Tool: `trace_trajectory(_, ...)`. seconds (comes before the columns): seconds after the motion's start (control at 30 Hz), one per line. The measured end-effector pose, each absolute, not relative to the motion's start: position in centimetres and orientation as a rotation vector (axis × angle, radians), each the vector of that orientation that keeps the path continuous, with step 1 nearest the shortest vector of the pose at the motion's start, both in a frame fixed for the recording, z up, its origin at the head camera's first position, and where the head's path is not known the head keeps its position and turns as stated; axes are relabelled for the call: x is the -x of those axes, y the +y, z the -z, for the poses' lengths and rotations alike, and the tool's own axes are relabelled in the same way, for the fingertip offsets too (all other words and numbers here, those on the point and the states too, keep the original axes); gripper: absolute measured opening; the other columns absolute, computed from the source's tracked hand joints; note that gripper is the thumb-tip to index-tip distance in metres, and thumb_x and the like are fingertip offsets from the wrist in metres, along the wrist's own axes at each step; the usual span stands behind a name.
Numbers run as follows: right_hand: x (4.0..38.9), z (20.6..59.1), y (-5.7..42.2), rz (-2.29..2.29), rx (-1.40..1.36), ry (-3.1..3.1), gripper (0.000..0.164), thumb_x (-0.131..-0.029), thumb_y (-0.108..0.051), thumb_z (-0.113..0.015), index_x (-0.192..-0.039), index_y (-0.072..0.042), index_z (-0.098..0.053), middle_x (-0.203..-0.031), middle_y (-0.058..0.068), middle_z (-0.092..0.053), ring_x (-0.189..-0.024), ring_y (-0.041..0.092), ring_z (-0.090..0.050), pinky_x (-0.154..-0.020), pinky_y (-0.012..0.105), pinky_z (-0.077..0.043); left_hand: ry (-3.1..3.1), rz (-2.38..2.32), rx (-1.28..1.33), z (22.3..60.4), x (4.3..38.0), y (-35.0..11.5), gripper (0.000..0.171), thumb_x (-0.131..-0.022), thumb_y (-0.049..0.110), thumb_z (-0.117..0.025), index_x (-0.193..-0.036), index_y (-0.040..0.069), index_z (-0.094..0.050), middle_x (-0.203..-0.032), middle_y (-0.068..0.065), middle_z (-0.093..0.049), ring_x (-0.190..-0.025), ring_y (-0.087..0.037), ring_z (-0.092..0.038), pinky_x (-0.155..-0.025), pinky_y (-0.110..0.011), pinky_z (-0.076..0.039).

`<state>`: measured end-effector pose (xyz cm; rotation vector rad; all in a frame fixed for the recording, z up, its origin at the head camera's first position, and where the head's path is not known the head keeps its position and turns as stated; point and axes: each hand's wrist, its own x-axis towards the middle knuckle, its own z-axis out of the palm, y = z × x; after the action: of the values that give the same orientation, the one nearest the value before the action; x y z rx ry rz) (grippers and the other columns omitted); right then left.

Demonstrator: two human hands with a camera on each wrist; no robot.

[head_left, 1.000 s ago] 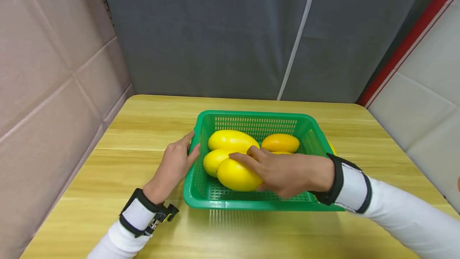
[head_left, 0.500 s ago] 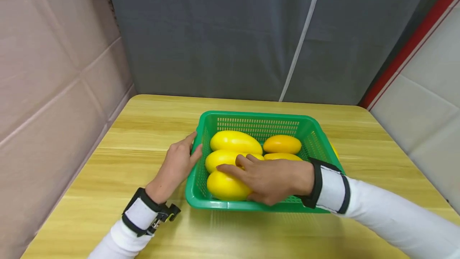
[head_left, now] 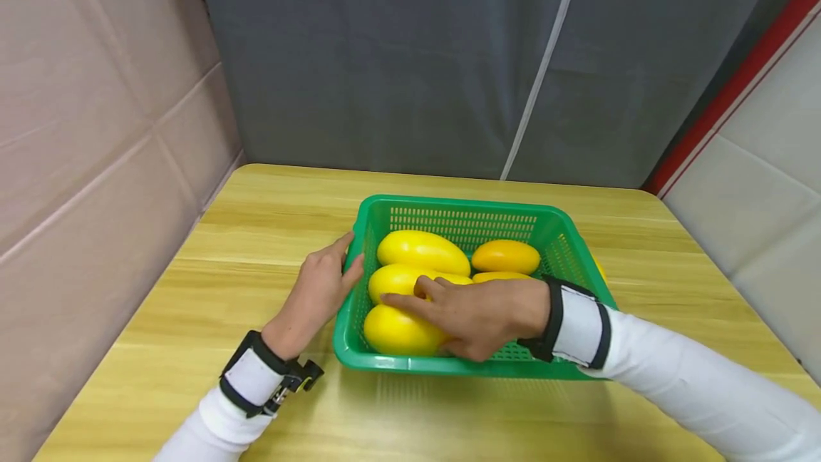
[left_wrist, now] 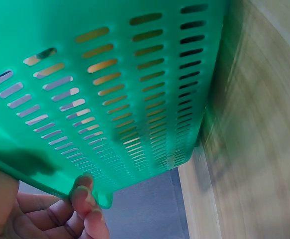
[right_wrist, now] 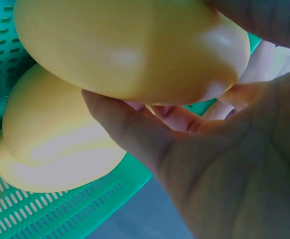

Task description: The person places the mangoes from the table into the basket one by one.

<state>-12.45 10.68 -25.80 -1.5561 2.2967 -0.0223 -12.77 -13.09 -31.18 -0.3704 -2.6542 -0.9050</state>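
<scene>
A green plastic basket [head_left: 474,367] with slotted walls holds several yellow mangoes. My left hand [head_left: 314,291] grips its left rim; in the left wrist view the fingers [left_wrist: 82,196] curl under the lip. Inside, at the front left, lies a mango [head_left: 400,331] with my right hand [head_left: 477,312] over its right end. Thumb and fingers are on either side of that fruit [right_wrist: 135,50] in the right wrist view. Behind it are a second mango [head_left: 394,282] and a third mango [head_left: 423,251]. To their right sits a smaller, more orange mango [head_left: 505,257]; my right hand partly hides another mango [head_left: 500,276].
The basket stands on a wood-grain table [head_left: 256,234]. Something yellow [head_left: 600,269] peeks out past the basket's right wall. A grey curtain [head_left: 372,63] closes off the back, and pale padded panels [head_left: 96,127] rise on the left.
My right hand has brought the held mango down and to the left, into the basket's front left corner beside the others. My left hand stays on the rim.
</scene>
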Motion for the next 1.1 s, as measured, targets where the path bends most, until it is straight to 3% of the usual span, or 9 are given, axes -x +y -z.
trace_trajectory(0.13,12.5,25.6,10.6,0.059,1.513,2.257,0.074,-0.094,-0.023,-0.051,-0.151,-0.026,-0.003,-0.101,0.004,-0.039,-0.072,0.011,-0.045,-0.068,0.017,-0.042,-2.649,0.899,0.374,31.1,12.7,-13.2,0.050,-0.092,0.018,-0.054,-0.131,-0.012,-0.042,-0.083,-0.017,-0.065,-0.061,-0.012,-0.060,-0.047,-0.018,-0.050)
trace_trajectory(0.3,12.6,25.2,10.1,0.045,1.481,2.255,0.071,-0.094,-0.028,-0.051,-0.150,-0.030,-0.007,-0.104,0.006,-0.042,-0.061,0.008,-0.047,-0.062,0.016,-0.044,-2.646,0.906,0.380,31.0,12.7,-13.3,0.050,-0.092,0.018,-0.054,-0.131,-0.012,-0.042,-0.083,-0.017,-0.065,-0.061,-0.012,-0.059,-0.047,-0.019,-0.050)
trace_trajectory(0.63,12.4,23.9,8.9,-0.125,1.404,2.278,0.070,-0.093,-0.034,-0.051,-0.150,-0.032,-0.009,-0.118,0.014,-0.046,-0.078,0.011,-0.052,-0.063,0.022,-0.047,-2.636,0.903,0.386,30.9,12.8,-13.2,0.050,-0.092,0.018,-0.054,-0.131,-0.012,-0.042,-0.085,-0.017,-0.065,-0.065,-0.013,-0.060,-0.049,-0.019,-0.051)
trace_trajectory(0.93,11.9,24.2,8.9,-0.173,1.505,2.334,0.067,-0.094,-0.033,-0.050,-0.150,-0.024,-0.014,-0.097,0.005,-0.045,-0.077,0.012,-0.048,-0.067,0.022,-0.047,-2.634,0.915,0.393,30.8,12.7,-13.2,0.051,-0.092,0.018,-0.054,-0.131,-0.012,-0.042,-0.087,-0.018,-0.066,-0.065,-0.014,-0.061,-0.048,-0.018,-0.050)
trace_trajectory(1.1,11.8,24.1,8.5,-0.210,1.482,2.332,0.067,-0.093,-0.034,-0.051,-0.149,-0.028,-0.015,-0.106,0.009,-0.048,-0.074,0.013,-0.049,-0.058,0.022,-0.047,-2.648,0.906,0.378,30.9,12.7,-13.1,0.049,-0.092,0.018,-0.053,-0.131,-0.011,-0.042,-0.091,-0.020,-0.065,-0.068,-0.016,-0.062,-0.049,-0.020,-0.051)
